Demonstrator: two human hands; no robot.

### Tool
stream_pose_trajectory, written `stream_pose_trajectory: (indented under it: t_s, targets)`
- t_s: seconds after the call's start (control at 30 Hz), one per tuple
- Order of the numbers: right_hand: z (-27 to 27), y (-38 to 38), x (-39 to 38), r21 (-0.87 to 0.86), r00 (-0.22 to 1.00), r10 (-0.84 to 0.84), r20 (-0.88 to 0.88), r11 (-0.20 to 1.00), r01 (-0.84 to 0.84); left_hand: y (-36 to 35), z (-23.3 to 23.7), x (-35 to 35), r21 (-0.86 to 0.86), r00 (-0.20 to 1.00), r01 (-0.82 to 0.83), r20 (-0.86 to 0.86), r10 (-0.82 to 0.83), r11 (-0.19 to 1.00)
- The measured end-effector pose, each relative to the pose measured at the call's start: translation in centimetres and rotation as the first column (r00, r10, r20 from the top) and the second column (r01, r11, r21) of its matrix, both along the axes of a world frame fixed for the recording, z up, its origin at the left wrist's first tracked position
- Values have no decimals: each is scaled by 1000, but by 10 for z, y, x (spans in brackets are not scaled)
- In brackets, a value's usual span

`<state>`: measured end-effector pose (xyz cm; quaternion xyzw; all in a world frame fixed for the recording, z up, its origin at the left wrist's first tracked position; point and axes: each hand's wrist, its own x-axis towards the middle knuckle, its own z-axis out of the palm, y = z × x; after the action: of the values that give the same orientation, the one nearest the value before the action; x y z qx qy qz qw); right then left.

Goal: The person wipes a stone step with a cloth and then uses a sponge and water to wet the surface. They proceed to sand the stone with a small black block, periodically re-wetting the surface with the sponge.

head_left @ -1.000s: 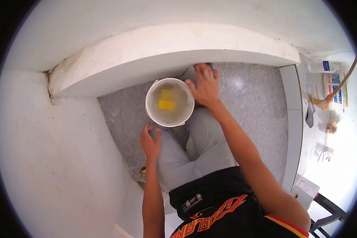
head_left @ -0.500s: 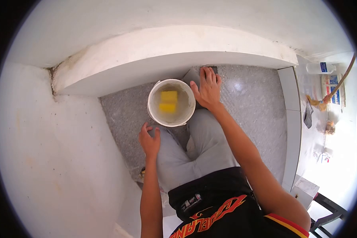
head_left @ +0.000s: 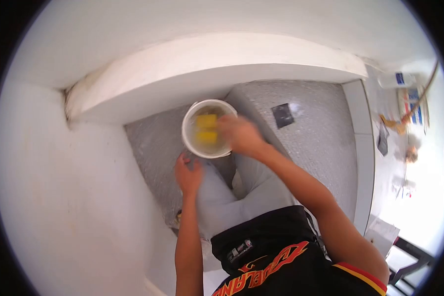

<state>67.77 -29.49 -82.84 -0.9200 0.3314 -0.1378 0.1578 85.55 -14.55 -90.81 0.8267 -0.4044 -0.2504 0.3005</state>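
Note:
A white bucket stands on the grey floor in front of my knees, with two yellow sponges in cloudy water inside it. My right hand, smeared by motion, is over the bucket's right rim beside the sponges; its fingers are too blurred to read. Below the bucket's left side, my left hand rests by my knee with fingers apart and nothing held. A dark square piece lies on the floor to the right of the bucket.
White walls close in at the left and front, with a low ledge ahead. A tiled edge borders the floor at right. Beyond it are a plastic bottle, a labelled container, a hose and a dark cloth.
My right hand has left the floor by the ledge and moved down and left over the bucket. The dark square now shows farther right. My left hand has barely shifted.

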Motion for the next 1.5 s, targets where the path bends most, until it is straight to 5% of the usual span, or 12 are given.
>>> stream_pose_trajectory:
  t_s: [0.03,0.1,0.23,0.33,0.4,0.5,0.7,0.83,0.9,1.03,1.33,1.5]
  targets:
    - [-15,0,27,227,999,-29,-45,973,38,3,-12,3,-27,1000,6,1,-6,1000]
    - [-30,-16,67,257,880,43,-473,962,91,8,-25,9,-42,999,44,-4,-44,998]
    - [-104,-29,88,14,869,-128,-478,988,153,3,-14,8,-25,997,54,-61,-56,998]
    - [-102,-41,90,256,822,-118,-557,917,306,-1,-15,8,-15,999,39,-30,-39,999]
    - [-70,-38,87,336,743,147,-652,936,109,2,-14,7,-48,998,24,-56,-27,999]
    - [-69,-27,91,429,945,-115,-307,869,245,3,-15,8,-57,998,49,-36,-51,997]
    - [-39,-34,82,596,933,115,-340,794,119,1,-11,11,-34,997,64,-42,-65,997]
    - [-47,-27,77,527,967,10,-254,840,130,4,-19,12,-18,997,71,-24,-71,997]
    - [-62,-29,78,462,983,81,-164,887,4,6,-30,18,-226,912,-222,-392,120,948]
    - [-77,-19,84,386,993,22,-114,922,24,25,22,-6,-369,964,-265,-70,258,891]
    - [29,-31,11,519,992,-95,81,854,40,-25,85,-146,-465,875,407,-50,-482,786]
    - [60,-69,-155,650,742,-569,355,720,242,-99,105,-199,-327,760,649,225,-610,687]
